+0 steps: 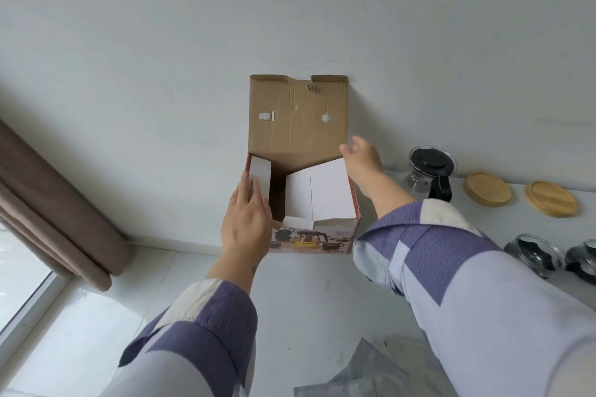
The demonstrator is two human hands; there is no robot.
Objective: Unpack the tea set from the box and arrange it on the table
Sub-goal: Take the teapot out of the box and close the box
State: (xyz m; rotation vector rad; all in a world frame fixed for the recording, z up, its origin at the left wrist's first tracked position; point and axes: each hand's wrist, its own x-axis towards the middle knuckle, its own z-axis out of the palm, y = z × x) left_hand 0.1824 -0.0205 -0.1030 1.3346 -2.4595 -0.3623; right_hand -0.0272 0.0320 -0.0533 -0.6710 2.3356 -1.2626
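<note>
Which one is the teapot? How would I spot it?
Look right of the open box, against the wall. The teapot is clear glass with a black lid and black handle. The two round wooden coasters beside it lie flat; it stands tall.

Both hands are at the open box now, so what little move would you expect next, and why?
Probably the right hand pushes the white flap aside while the left hand steadies the box: that flap covers the opening, and the glass teapot is already out.

Soft daylight from left; wide-angle edges bend
</note>
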